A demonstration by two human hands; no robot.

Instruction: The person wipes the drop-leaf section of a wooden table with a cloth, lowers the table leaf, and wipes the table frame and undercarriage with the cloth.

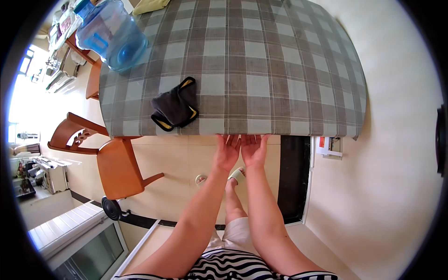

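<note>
My left hand (227, 151) and my right hand (253, 150) are side by side at the near edge of a table under a grey checked tablecloth (261, 86). Both palms face up, with the fingers stretched forward and their tips hidden beneath the cloth's edge. Nothing shows in either palm. A dark grey cloth (175, 105) with black and yellow trim lies crumpled on the table, up and to the left of my hands.
A large blue water jug (112, 39) stands at the table's far left, near a yellow cloth (150, 5). An orange-brown wooden chair (119, 168) is left of me. A wall (392, 140) rises on the right, beside a dark floor strip (294, 177).
</note>
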